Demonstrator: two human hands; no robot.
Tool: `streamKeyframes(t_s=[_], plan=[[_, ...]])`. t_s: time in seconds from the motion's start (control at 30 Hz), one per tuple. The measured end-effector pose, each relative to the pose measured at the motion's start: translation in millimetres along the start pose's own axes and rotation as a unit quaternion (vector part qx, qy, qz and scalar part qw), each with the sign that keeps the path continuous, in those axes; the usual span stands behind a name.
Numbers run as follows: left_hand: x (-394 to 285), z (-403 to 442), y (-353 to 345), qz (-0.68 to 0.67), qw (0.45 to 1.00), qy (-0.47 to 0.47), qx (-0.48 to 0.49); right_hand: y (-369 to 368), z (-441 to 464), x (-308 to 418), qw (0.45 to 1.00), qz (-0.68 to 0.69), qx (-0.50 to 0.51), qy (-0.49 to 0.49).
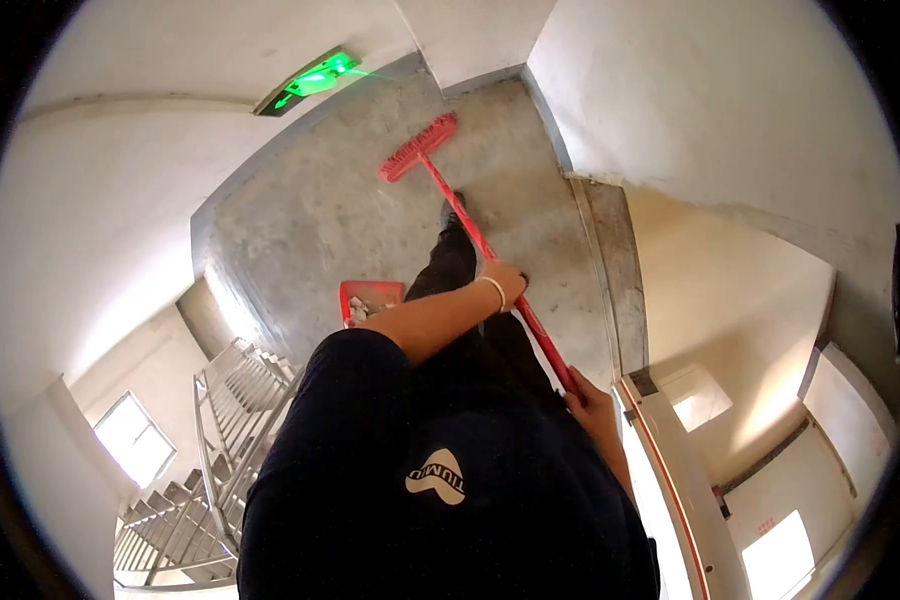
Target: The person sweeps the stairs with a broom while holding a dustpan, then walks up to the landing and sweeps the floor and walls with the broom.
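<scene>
A red push broom (pixel 452 203) slants across the view, its bristled head (pixel 418 148) resting on the floor ahead of my shoe. My left hand (pixel 503 283), with a pale bracelet at the wrist, is wrapped round the middle of the handle. Lower down and to the right, my right hand (pixel 592 402) is closed round the handle's upper end. To the left of my legs a red dustpan (pixel 374 290) holds pale scraps, too small to name. My left forearm partly covers it.
Metal stair railings (pixel 215 440) and steps (pixel 165 520) lie at lower left. A green lit exit sign (pixel 315 80) is on the left wall. The grey concrete floor (pixel 300 190) meets walls ahead. An open door (pixel 685 500) and a raised threshold (pixel 610 270) are at right.
</scene>
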State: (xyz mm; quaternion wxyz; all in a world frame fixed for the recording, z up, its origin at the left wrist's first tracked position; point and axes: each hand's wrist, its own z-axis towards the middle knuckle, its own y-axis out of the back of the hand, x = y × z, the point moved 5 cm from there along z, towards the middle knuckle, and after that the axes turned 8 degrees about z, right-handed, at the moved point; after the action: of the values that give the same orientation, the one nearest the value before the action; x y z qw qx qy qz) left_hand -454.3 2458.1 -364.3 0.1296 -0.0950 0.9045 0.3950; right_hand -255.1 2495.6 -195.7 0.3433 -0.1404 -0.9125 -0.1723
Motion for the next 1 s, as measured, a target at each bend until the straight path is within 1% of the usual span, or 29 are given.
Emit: streamKeyframes(t_s=[0.07,0.1,0.13,0.2,0.23,0.27,0.3,0.33,0.37,0.4,0.43,0.47,0.5,0.53,0.6,0.63,0.67,0.7,0.73,0.8,0.83,0.9,0.97,1.0], plan=[[-12.5,-14.8,17.6,-0.013,1.000,0.026,-0.003,18.7,-18.1,5.3,0.998,0.041,-0.022,-0.047],[-11.9,-16.1,18.9,-0.010,1.000,0.027,-0.005,19.0,-16.2,-8.5,0.998,0.055,-0.015,-0.032],[3.4,-17.7,17.8,-0.003,0.997,0.076,-0.011,14.1,-6.7,-10.2,0.998,0.054,-0.013,-0.029],[46.1,-16.4,19.8,0.024,0.986,0.161,-0.025,-6.3,32.0,20.4,0.993,-0.017,-0.027,0.111],[78.8,1.0,-3.3,0.025,0.978,0.191,-0.073,-21.0,51.8,31.5,0.993,0.000,-0.027,0.111],[106.6,3.6,6.6,0.035,0.974,0.210,-0.080,-35.9,76.4,41.8,0.993,0.016,-0.026,0.111],[130.3,6.2,15.3,0.045,0.970,0.226,-0.084,-55.1,106.4,35.7,0.995,0.058,-0.025,0.077],[148.9,12.6,12.4,0.042,0.971,0.222,-0.079,-69.7,123.4,27.6,0.994,0.096,-0.023,0.041],[161.4,21.4,3.6,0.068,0.984,0.162,-0.034,-73.7,121.4,35.2,0.994,0.098,-0.022,0.034],[165.3,27.2,-4.7,0.092,0.990,0.104,0.008,-76.2,118.7,45.2,0.991,0.129,0.024,-0.034],[149.5,20.2,6.7,0.082,0.993,0.067,0.053,-77.2,113.4,56.0,0.980,0.160,0.069,-0.097],[128.6,12.3,21.0,0.076,0.992,0.032,0.096,-63.4,101.9,63.6,0.987,0.135,0.047,-0.066],[111.2,8.9,22.6,0.065,0.995,0.029,0.068,-44.5,81.8,66.8,0.993,0.110,0.025,-0.035],[95.7,5.2,24.6,0.055,0.997,0.027,0.040,-26.5,61.4,73.3,0.993,0.107,0.014,-0.041],[65.4,-18.6,59.8,0.033,0.990,-0.003,0.138,0.1,31.6,90.0,0.993,0.106,0.003,-0.049],[64.5,-25.4,59.1,0.036,0.989,-0.006,0.140,7.7,22.1,95.6,0.992,0.098,0.002,-0.077],[68.0,-29.1,63.4,0.022,0.996,0.006,0.082,12.4,18.4,97.2,0.991,0.090,-0.002,-0.104],[73.6,-30.6,67.2,0.007,1.000,0.017,0.024,10.1,27.7,94.4,0.996,0.079,-0.005,-0.052],[84.8,-22.8,60.3,0.010,1.000,0.011,0.024,4.9,44.4,91.8,0.995,0.082,-0.010,-0.053],[123.3,1.1,46.5,0.013,0.994,0.097,-0.056,-13.5,81.9,95.6,0.997,0.080,-0.016,0.001],[129.9,5.9,40.2,0.017,0.994,0.091,-0.055,-26.9,90.8,84.4,0.996,0.084,-0.022,0.000],[136.6,16.2,31.1,0.055,0.997,0.063,0.005,-44.4,105.2,70.2,0.996,0.080,-0.020,0.013],[95.5,6.6,34.0,0.064,0.988,-0.035,0.136,-40.3,69.1,56.3,0.998,0.057,-0.022,-0.018],[79.6,12.8,5.8,0.035,0.988,-0.038,0.146,-31.0,44.9,50.7,0.993,0.100,-0.020,-0.055]])
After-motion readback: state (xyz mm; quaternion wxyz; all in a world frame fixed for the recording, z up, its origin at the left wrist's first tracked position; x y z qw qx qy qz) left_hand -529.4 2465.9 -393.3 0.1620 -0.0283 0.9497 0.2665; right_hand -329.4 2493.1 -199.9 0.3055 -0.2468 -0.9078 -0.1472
